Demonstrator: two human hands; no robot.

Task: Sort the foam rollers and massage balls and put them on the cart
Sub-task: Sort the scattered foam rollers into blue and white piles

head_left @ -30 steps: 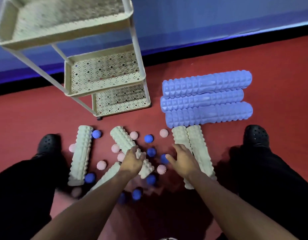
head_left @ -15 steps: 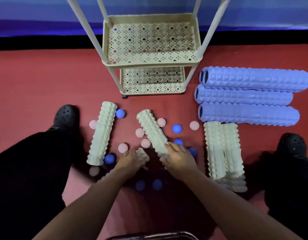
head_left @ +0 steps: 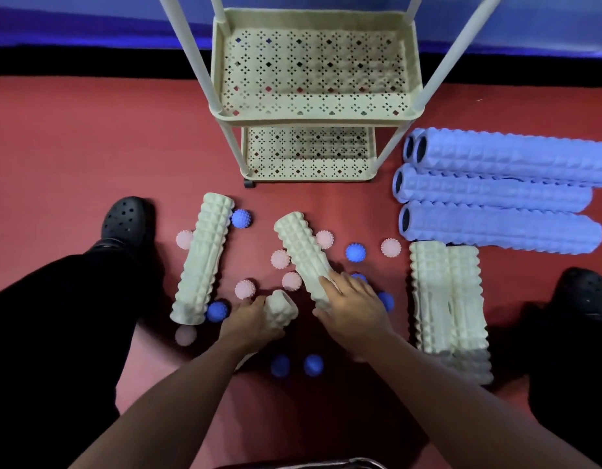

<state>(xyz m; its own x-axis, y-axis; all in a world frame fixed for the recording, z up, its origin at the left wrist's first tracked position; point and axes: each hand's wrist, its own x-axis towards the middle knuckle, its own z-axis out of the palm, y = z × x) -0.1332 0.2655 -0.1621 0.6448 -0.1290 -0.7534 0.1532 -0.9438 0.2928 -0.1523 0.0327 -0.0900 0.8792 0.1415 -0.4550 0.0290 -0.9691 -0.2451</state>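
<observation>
- Red floor [head_left: 73,137] carries all the things; the cream cart [head_left: 314,115] stands at the far side, and its two visible shelves have nothing on them.
- Left hand [head_left: 250,321] is closed around the end of a cream roller [head_left: 281,308] that lies low on the floor; the rest of this roller is hidden under the arm.
- Right hand [head_left: 352,311] lies over the near end of a tilted roller [head_left: 303,253]; the fingers are curled on it, but I cannot tell if the grip is complete.
- One more cream roller, the left roller [head_left: 203,257], lies near the left shoe [head_left: 125,221].
- Two cream rollers, the pair [head_left: 446,299], lie side by side and touch, at the right.
- Blue rollers [head_left: 499,191] are stacked together beside the cart, on its right.
- Pink balls [head_left: 390,247] and blue balls [head_left: 356,252] are scattered between the cream rollers, and two blue ones lie between the forearms.
</observation>
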